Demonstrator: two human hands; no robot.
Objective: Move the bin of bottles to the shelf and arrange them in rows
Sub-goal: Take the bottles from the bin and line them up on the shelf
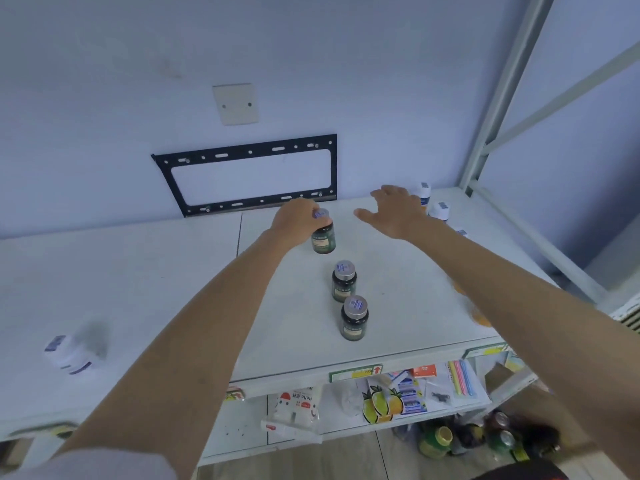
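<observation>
Three dark green bottles with silver caps stand in a line on the white shelf top [398,306]. My left hand [298,216] grips the cap of the far green bottle [323,239]. The middle green bottle [344,282] and the near green bottle [354,318] stand free. My right hand [394,209] hovers open above the shelf, fingers spread, just left of two white bottles [437,210] at the back right. A third white bottle is mostly hidden behind my right forearm. No bin is in view.
A white bottle [69,353] lies on its side at the left of the shelf top. A black bracket [249,174] hangs on the wall behind. A metal shelf post [495,98] rises at right. Packets fill the lower shelf [381,393]; bottles sit on the floor [467,438].
</observation>
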